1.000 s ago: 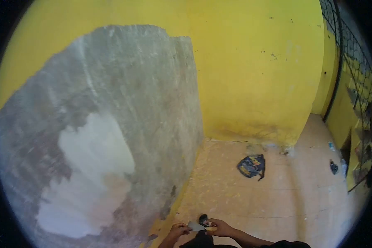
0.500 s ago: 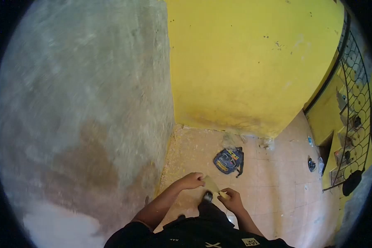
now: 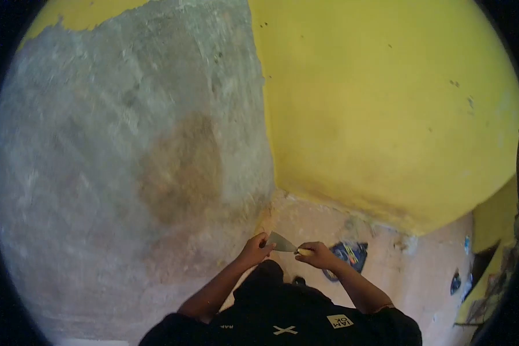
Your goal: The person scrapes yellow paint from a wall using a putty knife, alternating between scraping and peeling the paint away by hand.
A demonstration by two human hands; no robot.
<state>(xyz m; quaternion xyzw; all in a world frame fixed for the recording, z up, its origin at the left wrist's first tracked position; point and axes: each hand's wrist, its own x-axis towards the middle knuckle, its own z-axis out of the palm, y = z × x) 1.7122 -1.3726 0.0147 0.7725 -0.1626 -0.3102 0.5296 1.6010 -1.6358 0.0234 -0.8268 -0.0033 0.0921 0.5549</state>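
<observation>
A putty knife (image 3: 282, 243) with a flat grey blade and a pale yellow handle is held level in front of my body. My right hand (image 3: 317, 255) is closed round the handle. At the other end, the fingers of my left hand (image 3: 255, 250) pinch the wide edge of the blade. Just beyond the blade is the floor corner where the bare grey wall (image 3: 98, 144) meets the yellow wall (image 3: 375, 115). Brown stains mark the lower part of the grey wall.
A dark backpack (image 3: 354, 256) lies on the tiled floor, partly hidden behind my right forearm. Flakes and debris lie along the foot of the yellow wall. Farther right, a small dark bag (image 3: 455, 282) sits near a doorway. Yellow paint remains at the grey wall's upper left.
My view has swung left toward the grey wall, so the backpack appears farther right. Both hands are higher in view and still on the putty knife, whose blade shows more clearly.
</observation>
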